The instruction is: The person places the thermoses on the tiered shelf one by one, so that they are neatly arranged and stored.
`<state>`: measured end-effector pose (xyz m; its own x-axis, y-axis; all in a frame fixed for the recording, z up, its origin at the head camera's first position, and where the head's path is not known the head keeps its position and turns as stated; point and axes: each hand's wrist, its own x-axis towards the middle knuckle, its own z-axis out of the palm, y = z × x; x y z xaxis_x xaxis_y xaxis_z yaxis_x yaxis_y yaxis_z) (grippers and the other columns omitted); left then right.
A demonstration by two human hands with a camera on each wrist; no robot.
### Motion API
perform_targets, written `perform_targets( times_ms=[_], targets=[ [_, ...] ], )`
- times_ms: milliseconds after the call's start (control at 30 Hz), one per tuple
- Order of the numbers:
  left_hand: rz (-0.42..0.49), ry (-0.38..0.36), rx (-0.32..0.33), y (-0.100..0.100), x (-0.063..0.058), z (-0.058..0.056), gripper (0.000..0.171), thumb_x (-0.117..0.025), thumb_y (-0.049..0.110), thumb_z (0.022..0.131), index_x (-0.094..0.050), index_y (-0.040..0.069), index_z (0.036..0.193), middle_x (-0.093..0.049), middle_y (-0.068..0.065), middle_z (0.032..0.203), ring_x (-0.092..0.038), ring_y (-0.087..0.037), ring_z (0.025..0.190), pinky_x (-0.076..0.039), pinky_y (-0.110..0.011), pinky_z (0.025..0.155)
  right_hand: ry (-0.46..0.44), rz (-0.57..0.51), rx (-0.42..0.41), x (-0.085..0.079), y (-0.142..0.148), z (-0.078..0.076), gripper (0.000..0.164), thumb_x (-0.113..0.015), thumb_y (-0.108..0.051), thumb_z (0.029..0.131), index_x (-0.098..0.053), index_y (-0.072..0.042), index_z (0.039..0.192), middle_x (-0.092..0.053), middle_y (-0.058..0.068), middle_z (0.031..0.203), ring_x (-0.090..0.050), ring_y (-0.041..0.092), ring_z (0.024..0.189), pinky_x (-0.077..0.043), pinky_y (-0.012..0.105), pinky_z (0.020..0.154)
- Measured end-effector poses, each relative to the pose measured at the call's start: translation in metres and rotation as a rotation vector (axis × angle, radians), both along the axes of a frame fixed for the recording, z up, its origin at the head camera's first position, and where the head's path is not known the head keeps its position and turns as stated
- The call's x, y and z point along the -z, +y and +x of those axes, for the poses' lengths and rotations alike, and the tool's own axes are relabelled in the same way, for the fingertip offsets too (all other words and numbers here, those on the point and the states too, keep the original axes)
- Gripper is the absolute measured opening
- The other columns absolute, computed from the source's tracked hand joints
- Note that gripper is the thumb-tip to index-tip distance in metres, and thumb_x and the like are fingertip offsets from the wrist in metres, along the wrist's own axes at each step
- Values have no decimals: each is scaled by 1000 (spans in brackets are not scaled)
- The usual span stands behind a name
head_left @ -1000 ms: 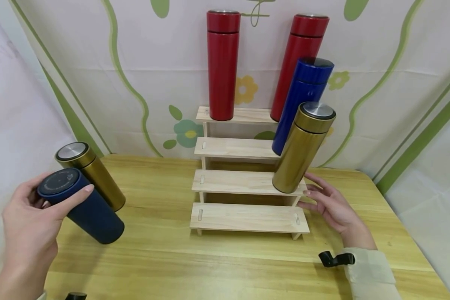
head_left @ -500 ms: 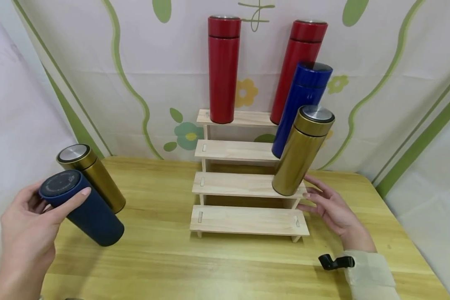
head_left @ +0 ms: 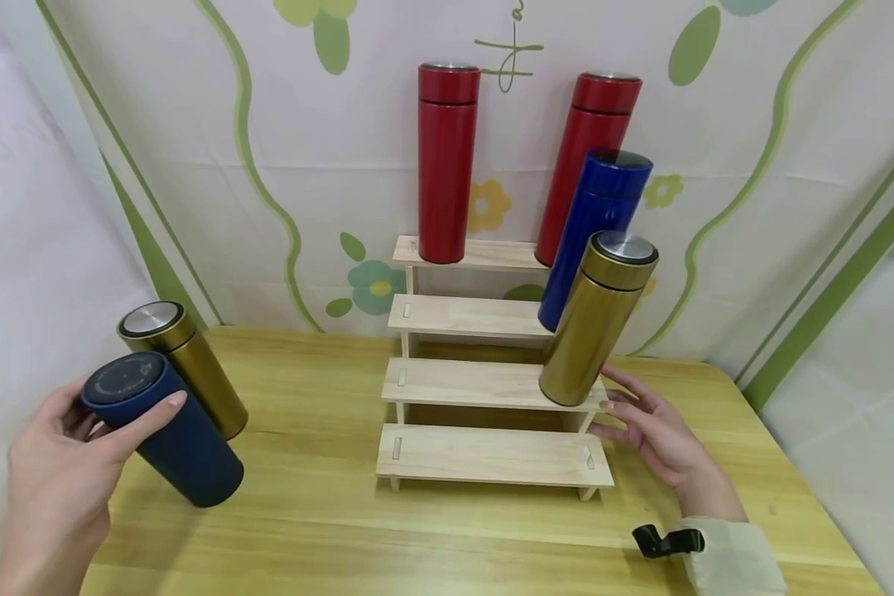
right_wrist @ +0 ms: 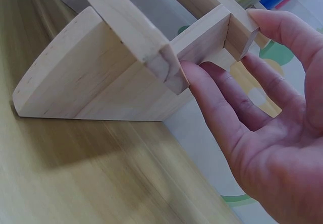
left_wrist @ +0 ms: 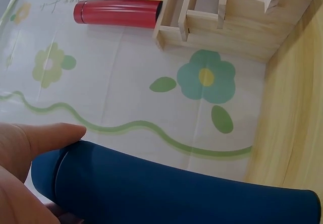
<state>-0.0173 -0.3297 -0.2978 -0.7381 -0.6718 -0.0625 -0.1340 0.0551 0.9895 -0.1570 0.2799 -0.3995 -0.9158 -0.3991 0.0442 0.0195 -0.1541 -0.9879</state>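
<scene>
My left hand [head_left: 63, 472] grips a dark blue thermos bottle [head_left: 189, 451] near its top, thumb along the near side. Whether its base touches the table I cannot tell. Just behind it stands a gold thermos bottle [head_left: 212, 377] with a silver lid top. My right hand [head_left: 663, 434] is at the right side of a four-step wooden display stand [head_left: 484, 455]; in the right wrist view its spread fingers [right_wrist: 212, 95] touch the ends of the shelves. On the third step down stands another gold thermos bottle [head_left: 588, 339], right of centre.
Two red thermos bottles, one at the left [head_left: 447, 174] and one at the right [head_left: 577, 174], stand on the top step. A bright blue thermos bottle [head_left: 596, 223] is on the second step, partly behind the gold one. A patterned curtain [head_left: 343, 165] hangs behind the wooden table [head_left: 328, 530].
The whole head view has shifted, so everything appears lower in it. Both hands keep their places: the left on the dark blue thermos bottle, the right at the stand's side.
</scene>
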Motion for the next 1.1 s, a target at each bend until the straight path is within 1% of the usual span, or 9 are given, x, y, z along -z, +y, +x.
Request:
perform_targets(
  times_ms=[133, 267, 500, 633, 767, 867, 933, 1033, 1100],
  targets=[
    [-62, -84, -5, 1, 0, -1, 100, -97, 25, 82, -41, 25, 164, -54, 26, 121, -55, 4, 109, -49, 1, 82, 2, -5, -5, 0, 1, 0, 51, -50, 0, 111, -49, -27, 155, -53, 1, 131, -64, 4, 105, -64, 39, 100],
    [-67, -108, -7, 2, -1, -1, 100, -97, 28, 82, -42, 26, 165, -54, 26, 121, -55, 5, 107, -48, 1, 80, 1, -11, -5, 0, 1, 0, 51, -50, 0, 111, -49, -27, 154, -54, 0, 129, -65, 4, 105, -64, 39, 100],
    [-160, -209, -15, 5, -2, -1, 100, -94, 40, 84, -38, 30, 167, -51, 30, 120, -54, 6, 107, -50, -2, 90, -3, -10, -3, 0, 1, 1, 51, -50, 0, 111, -50, -28, 154, -54, 0, 129, -64, 5, 105, -64, 39, 100],
    [-117, -180, -34, 5, -2, -2, 98, -96, 36, 83, -42, 31, 165, -53, 29, 121, -54, 5, 108, -50, -1, 89, 2, -6, -4, 1, 1, 1, 51, -50, 0, 111, -49, -27, 155, -53, 0, 131, -64, 4, 106, -64, 39, 100],
    [-109, -189, -40, 7, -4, 0, 96, -95, 38, 83, -43, 34, 164, -53, 30, 122, -54, 5, 110, -50, -1, 91, 6, -5, -8, 1, 1, 0, 51, -50, 0, 111, -48, -27, 155, -52, 0, 131, -63, 4, 106, -64, 39, 101],
    [-146, -247, -33, 10, -8, -1, 95, -91, 46, 85, -40, 37, 165, -52, 28, 132, -53, -1, 120, -49, -10, 107, 10, -11, -10, 1, 2, 1, 51, -49, 0, 111, -49, -27, 155, -53, 0, 130, -64, 4, 106, -64, 40, 100],
    [-151, -261, -30, 13, -9, -1, 95, -89, 47, 86, -40, 38, 165, -53, 21, 144, -53, -6, 126, -47, -18, 115, 12, -15, -10, 1, 2, 1, 51, -49, 0, 111, -49, -27, 155, -53, 0, 130, -64, 4, 106, -64, 40, 100],
    [-151, -264, -29, 17, -12, -1, 93, -89, 48, 85, -41, 39, 165, -52, 20, 145, -52, -7, 125, -46, -22, 116, 12, -17, -10, 1, 2, 1, 51, -49, 0, 111, -49, -27, 155, -52, 1, 130, -64, 4, 105, -64, 40, 100],
    [-153, -245, -26, 18, -14, 1, 92, -90, 46, 85, -43, 39, 164, -54, 22, 138, -53, -4, 119, -49, -17, 111, 10, -16, -10, 1, 2, 1, 51, -49, 0, 111, -50, -27, 155, -51, 1, 130, -64, 4, 105, -64, 40, 100]
  ],
)
